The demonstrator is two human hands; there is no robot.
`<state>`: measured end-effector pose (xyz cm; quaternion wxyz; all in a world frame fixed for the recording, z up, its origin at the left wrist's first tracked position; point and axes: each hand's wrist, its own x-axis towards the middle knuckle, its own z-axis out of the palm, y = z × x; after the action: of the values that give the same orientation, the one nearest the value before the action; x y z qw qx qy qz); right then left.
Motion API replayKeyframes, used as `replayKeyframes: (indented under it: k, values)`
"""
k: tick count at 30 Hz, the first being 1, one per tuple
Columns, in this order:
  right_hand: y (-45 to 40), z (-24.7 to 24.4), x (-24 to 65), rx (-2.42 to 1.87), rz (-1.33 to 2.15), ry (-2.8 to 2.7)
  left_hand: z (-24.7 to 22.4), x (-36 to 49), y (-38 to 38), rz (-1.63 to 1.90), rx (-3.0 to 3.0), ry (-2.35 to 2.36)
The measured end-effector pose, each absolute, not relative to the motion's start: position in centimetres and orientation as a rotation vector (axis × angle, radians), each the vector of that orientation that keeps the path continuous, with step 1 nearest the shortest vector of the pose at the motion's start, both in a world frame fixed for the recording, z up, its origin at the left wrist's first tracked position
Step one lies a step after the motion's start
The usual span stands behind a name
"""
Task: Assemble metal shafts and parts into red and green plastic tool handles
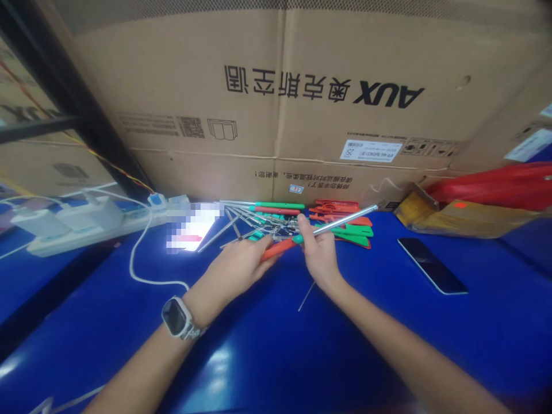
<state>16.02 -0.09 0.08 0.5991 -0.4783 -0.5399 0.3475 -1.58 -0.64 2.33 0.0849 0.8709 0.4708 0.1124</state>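
Note:
Between my hands is a rod-shaped tool (351, 221) with an orange handle, a green collar and a silver metal shaft pointing up to the right. My left hand (237, 265), with a watch on its wrist, is closed around the orange handle. Near the green collar, my right hand (319, 259) grips the same tool, its thumb pointing up. A thin metal rod (306, 296) shows just below my right hand; its upper end is hidden. Behind the hands lie metal rods, small metal parts and green-handled pieces (280, 205). Flat green and orange plastic pieces (353, 230) lie beyond my right hand.
A large cardboard box (194, 69) stands along the back of the blue table (267, 356). A power strip (77, 238) with plugs and a white cable is at left, beside a brightly lit screen (202, 227). A dark phone (431, 265) and a red-topped package (466, 218) lie right.

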Motion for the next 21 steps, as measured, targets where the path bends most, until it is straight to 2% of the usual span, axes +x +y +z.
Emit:
replayKeyframes:
  k: [5,9,16,21]
  values:
    - [0.0,0.4,15.8,-1.252,0.718,-1.14,2.5,0.1,-1.6,0.208,2.611,1.602]
    - [0.2,0.2,15.8,-1.346,0.738,-1.143,2.2,0.8,-2.0,0.252,2.475,1.73]
    - [0.8,-0.6,16.5,-1.23,0.726,-1.391,1.1,0.7,-1.3,0.482,2.132,1.327]
    - [0.7,-0.2,16.1,-1.278,0.658,-1.429,1.1,1.1,-1.7,0.431,2.187,1.498]
